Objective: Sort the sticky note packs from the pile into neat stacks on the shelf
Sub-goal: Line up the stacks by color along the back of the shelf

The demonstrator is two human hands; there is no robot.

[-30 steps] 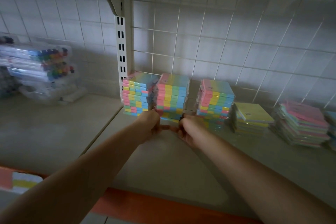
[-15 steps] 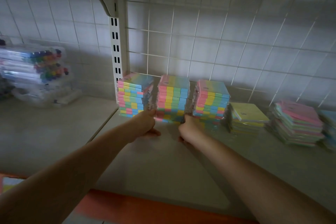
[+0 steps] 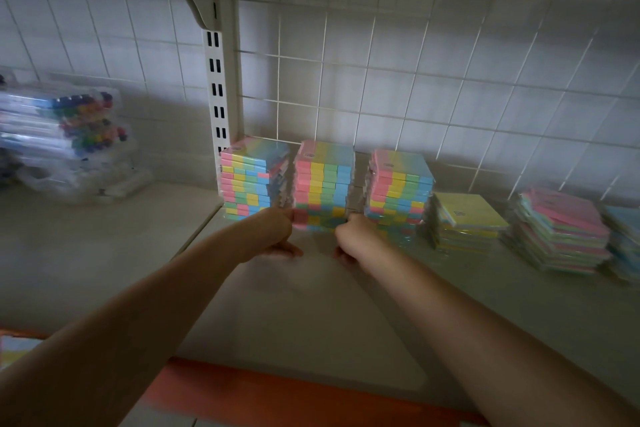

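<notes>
While your left hand (image 3: pixel 277 236) and right hand (image 3: pixel 349 239) pinch the middle stack (image 3: pixel 323 184), 3 rainbow stacks stand neat; the loose heap (image 3: pixel 561 232) remains untidy.

blue stack (image 3: pixel 627 243) cut by right edge, marker packs (image 3: pixel 62 135) blurred

Middle sticky note stack (image 3: pixel 323 184): pink, yellow, green, blue bands, repeated pack on pack. Left sticky note stack (image 3: pixel 251 178): same four pastels, bands offset like bricks. Third sticky note stack (image 3: pixel 398 189): pink, yellow, green, blue, staggered. Yellow pack pile (image 3: pixel 465 218): pale yellow top, small dark print. Pink-topped pile (image 3: pixel 561 230): pink top; green, blue, pink edges. Marker sets (image 3: pixel 65 125): clear cases, multicoloured caps. Shelf (image 3: pixel 311 305): dull beige; front strip (image 3: pixel 294 395) orange. Wire grid back (image 3: pixel 415 80): white squares. Slotted upright (image 3: pixel 216 87): white, black slots.
</notes>
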